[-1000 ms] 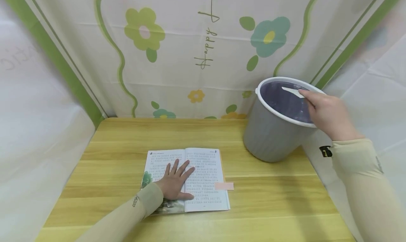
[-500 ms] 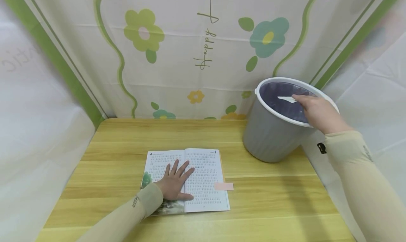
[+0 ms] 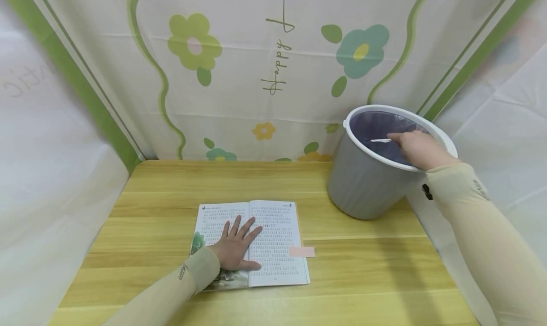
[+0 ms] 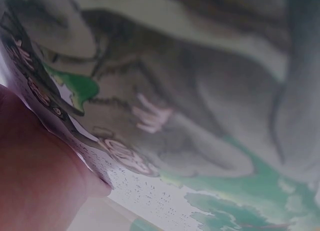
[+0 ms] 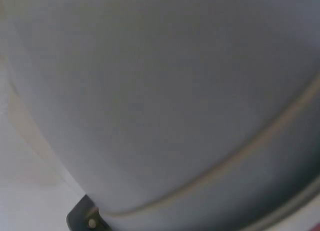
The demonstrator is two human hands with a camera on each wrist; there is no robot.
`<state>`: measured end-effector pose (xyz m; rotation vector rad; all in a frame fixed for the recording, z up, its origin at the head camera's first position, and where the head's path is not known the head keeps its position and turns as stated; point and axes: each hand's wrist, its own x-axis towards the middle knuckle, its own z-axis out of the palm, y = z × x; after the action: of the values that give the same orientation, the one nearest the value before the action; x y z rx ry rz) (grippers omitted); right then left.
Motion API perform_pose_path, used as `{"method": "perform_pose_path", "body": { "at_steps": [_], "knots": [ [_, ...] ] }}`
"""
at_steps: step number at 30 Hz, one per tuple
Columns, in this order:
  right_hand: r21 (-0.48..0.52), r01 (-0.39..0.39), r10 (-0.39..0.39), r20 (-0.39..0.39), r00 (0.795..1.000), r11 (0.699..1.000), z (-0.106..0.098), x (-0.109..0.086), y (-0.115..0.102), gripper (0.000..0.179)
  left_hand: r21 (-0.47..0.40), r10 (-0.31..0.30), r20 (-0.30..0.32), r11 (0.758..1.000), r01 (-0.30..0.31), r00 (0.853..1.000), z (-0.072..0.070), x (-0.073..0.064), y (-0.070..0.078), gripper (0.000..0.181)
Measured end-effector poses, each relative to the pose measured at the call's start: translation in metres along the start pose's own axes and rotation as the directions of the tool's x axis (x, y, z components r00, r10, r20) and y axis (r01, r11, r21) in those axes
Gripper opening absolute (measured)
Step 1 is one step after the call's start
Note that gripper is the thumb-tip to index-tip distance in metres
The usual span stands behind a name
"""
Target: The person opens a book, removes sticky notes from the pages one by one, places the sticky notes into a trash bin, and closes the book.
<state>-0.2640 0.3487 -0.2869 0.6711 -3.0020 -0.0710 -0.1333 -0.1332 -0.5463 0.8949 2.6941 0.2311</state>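
Note:
An open book (image 3: pixel 278 235) lies on the wooden table. My left hand (image 3: pixel 232 251) rests on it with fingers spread, across the middle fold. In the left wrist view, part of that hand (image 4: pixel 45 176) shows beside a page with a grey and green drawing. At the back right, my right hand (image 3: pixel 420 149) reaches over the rim into a grey trash bin (image 3: pixel 363 188). Between its fingertips it pinches a white slip of paper (image 3: pixel 379 140), inside the bin's mouth. The bin's side (image 5: pixel 150 116) fills most of the right wrist view, where the right hand's fingers are hidden.
A pink strip (image 3: pixel 301 252) sticks out past the book's right edge. The bin's white rim (image 3: pixel 355 140) rises around a dark liner (image 3: pixel 363 124). A flowered curtain (image 3: pixel 239 79) hangs behind the wooden table (image 3: pixel 154 193).
My right hand has moved left and down, deeper into the bin's mouth, carrying the white slip of paper. The left hand stays flat on the book.

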Motion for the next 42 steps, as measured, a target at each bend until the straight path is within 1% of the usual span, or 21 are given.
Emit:
{"method": "perform_pose_path", "body": {
  "at_steps": [2,5,10,15,18,20,23,25,28,30,32,34,36,38,40,42],
  "knots": [
    [0.008,-0.012,0.012,0.03,0.999,1.0,0.001,0.001,0.001,0.05,0.003,0.0,0.001,1.0,0.0,1.0,0.001,0.0,0.0,0.104],
    [0.016,-0.032,0.031,0.044,0.999,0.999,0.002,0.003,0.001,0.056,0.008,-0.003,0.006,1.0,0.003,1.0,0.003,0.001,0.0,0.104],
    [0.02,-0.049,0.048,0.036,0.998,0.999,0.003,0.003,0.002,0.052,0.005,-0.003,0.003,1.0,0.003,1.0,0.003,0.001,-0.001,0.104],
    [0.028,-0.047,0.046,0.03,0.999,0.999,0.004,0.002,0.003,0.048,0.005,-0.001,0.004,1.0,0.001,1.0,0.002,0.001,0.0,0.105],
    [0.03,-0.027,0.028,-0.016,0.999,0.999,0.002,0.002,0.003,0.045,0.007,-0.001,0.009,1.0,0.001,1.0,0.002,0.002,0.0,0.105],
    [0.034,-0.017,0.019,-0.066,0.998,0.999,-0.001,0.0,0.001,0.042,0.004,0.002,0.009,1.0,-0.002,1.0,0.002,0.002,0.0,0.105],
    [0.035,-0.012,0.018,-0.159,0.987,0.999,-0.009,-0.003,-0.004,0.04,0.013,-0.005,0.017,1.0,0.005,1.0,0.0,0.001,0.001,0.105],
    [0.045,-0.019,0.028,-0.223,0.974,0.999,-0.015,-0.005,-0.009,0.04,0.01,-0.01,0.019,1.0,0.01,1.0,-0.001,0.001,0.001,0.105],
    [0.067,-0.027,0.047,-0.318,0.947,0.997,-0.022,-0.008,-0.02,0.04,0.009,-0.019,0.025,1.0,0.019,1.0,-0.003,0.0,0.002,0.104],
    [0.085,-0.025,0.056,-0.385,0.921,0.996,-0.024,-0.011,-0.029,0.04,0.007,-0.021,0.026,1.0,0.021,0.999,-0.004,-0.001,0.002,0.104],
    [0.105,-0.015,0.062,-0.462,0.885,0.994,-0.024,-0.015,-0.039,0.038,0.007,-0.023,0.027,1.0,0.022,0.999,-0.005,-0.001,0.002,0.104],
    [0.124,0.016,0.053,-0.537,0.842,0.992,-0.021,-0.019,-0.049,0.037,0.006,-0.024,0.026,1.0,0.024,0.999,-0.006,0.0,0.002,0.103],
    [0.141,0.066,0.033,-0.605,0.795,0.988,-0.016,-0.023,-0.059,0.035,0.003,-0.025,0.027,1.0,0.025,0.999,-0.006,0.0,0.002,0.103],
    [0.16,0.119,0.015,-0.653,0.757,0.98,-0.01,-0.027,-0.07,0.033,0.002,-0.021,0.025,1.0,0.021,0.999,-0.004,0.0,0.002,0.103],
    [0.181,0.166,0.004,-0.689,0.725,0.969,-0.003,-0.031,-0.082,0.031,0.001,-0.022,0.027,1.0,0.022,0.999,-0.003,0.001,0.002,0.104],
    [0.198,0.198,0.004,-0.717,0.697,0.96,0.005,-0.035,-0.094,0.03,-0.001,-0.023,0.026,1.0,0.023,0.999,-0.002,0.001,0.002,0.104]
  ]
}}
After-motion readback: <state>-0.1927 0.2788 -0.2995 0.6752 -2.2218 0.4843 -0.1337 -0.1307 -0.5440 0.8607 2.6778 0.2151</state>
